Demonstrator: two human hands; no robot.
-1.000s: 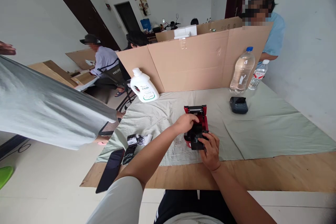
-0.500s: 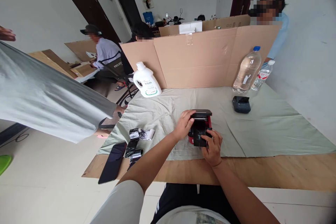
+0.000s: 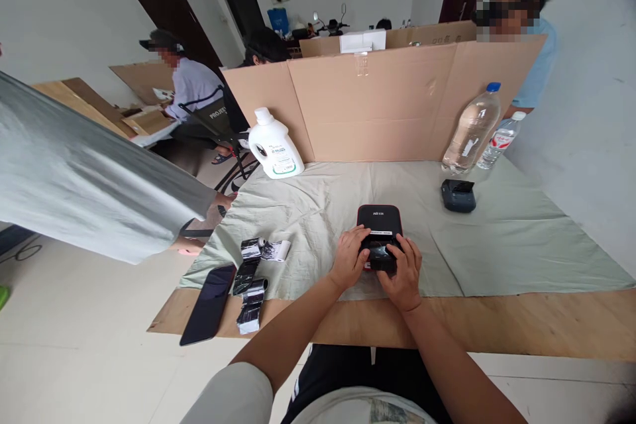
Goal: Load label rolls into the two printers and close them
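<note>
The table of light brown wood (image 3: 457, 324) is covered with a wrinkled pale green cloth (image 3: 527, 245), except one strip at the near edge. Near the middle of the cloth lies a black, rounded, box-shaped device with red edge (image 3: 378, 215). At left, a shiny black film strip (image 3: 247, 275) and a flat black tablet (image 3: 207, 305) reach onto the bare wood. Farther back stands a white plastic jug (image 3: 281, 154).
</note>
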